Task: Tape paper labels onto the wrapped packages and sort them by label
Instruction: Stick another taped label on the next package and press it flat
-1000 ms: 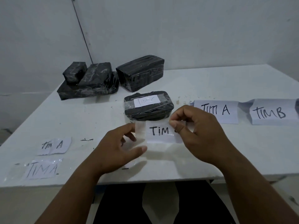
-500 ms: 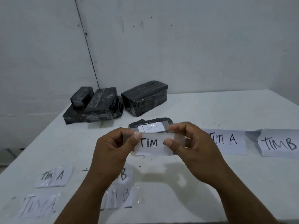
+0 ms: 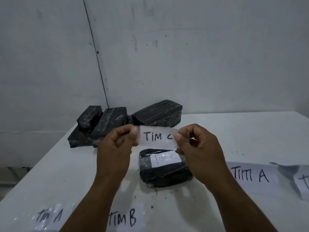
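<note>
A white paper label reading "TIM C" point(image 3: 157, 138), backed with clear tape, is stretched in the air between my left hand point(image 3: 117, 146) and my right hand point(image 3: 199, 151). Each hand pinches one end with thumb and fingers. Just below the label lies a black wrapped package point(image 3: 163, 173) with a "TIM C" label taped on its top. Behind the hands, at the table's far left, sit more black wrapped packages: a large one point(image 3: 158, 113) and a pile of smaller ones point(image 3: 95, 126), all without labels.
On the white table point(image 3: 234, 131) a big "TIM A" sheet point(image 3: 250, 176) lies right of the labelled package, with another sheet point(image 3: 302, 183) cut off at the right edge. Taped labels "TIM A" point(image 3: 50, 216) and "TIM B" point(image 3: 123, 218) lie at the front edge.
Both hands have lifted the "TIM C" label off the table and carried it up and away from me, above the labelled package. The camera has tilted up.
</note>
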